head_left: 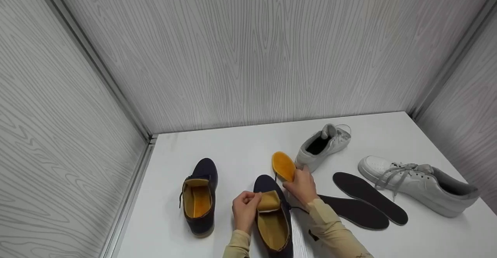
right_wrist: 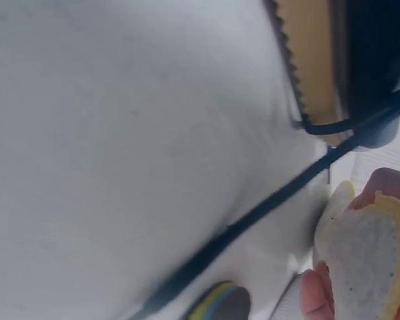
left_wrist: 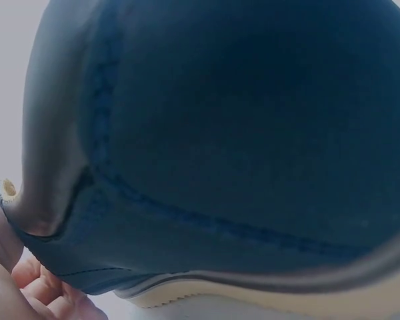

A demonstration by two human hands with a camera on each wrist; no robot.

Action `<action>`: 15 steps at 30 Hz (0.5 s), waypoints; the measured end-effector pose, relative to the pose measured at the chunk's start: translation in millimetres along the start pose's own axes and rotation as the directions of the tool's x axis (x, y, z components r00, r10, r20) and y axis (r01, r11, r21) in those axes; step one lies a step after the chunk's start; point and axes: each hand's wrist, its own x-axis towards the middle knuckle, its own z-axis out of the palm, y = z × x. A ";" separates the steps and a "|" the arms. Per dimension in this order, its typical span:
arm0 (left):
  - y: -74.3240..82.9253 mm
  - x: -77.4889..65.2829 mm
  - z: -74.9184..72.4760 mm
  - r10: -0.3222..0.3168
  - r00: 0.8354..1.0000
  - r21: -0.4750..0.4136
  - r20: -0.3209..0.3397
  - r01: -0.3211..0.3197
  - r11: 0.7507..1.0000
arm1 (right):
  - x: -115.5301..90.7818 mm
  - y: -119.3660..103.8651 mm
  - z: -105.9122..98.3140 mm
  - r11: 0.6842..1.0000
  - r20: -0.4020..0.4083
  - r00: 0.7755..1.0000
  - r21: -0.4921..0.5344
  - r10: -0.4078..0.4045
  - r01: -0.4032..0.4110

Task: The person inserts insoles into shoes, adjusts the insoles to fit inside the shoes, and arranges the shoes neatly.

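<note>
My left hand (head_left: 245,209) pinches the tan-lined tongue (head_left: 268,201) of a dark navy shoe (head_left: 265,184), whose tan inside shows in the head view. The shoe's stitched navy side (left_wrist: 240,147) fills most of the left wrist view, with the left fingers (left_wrist: 43,290) at its edge. My right hand (head_left: 303,186) grips the end of an orange insole (head_left: 283,165), held just beyond the shoe's right side. In the right wrist view the insole's pale underside (right_wrist: 363,260) faces the camera. Dark laces (right_wrist: 253,217) trail from the shoe.
A second navy shoe (head_left: 202,201), an orange insole (head_left: 202,200) inside it, stands at the left. On the right are two white sneakers, one farther back (head_left: 324,147) and one nearer (head_left: 417,186). Two black insoles (head_left: 372,199) overlap beside the right forearm.
</note>
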 end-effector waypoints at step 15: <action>19.1 -5.8 -3.0 -0.026 0.999 0.016 0.023 0.026 1.000 | -6.6 -39.9 -43.6 0.999 -0.019 1.000 0.045 -0.008 0.009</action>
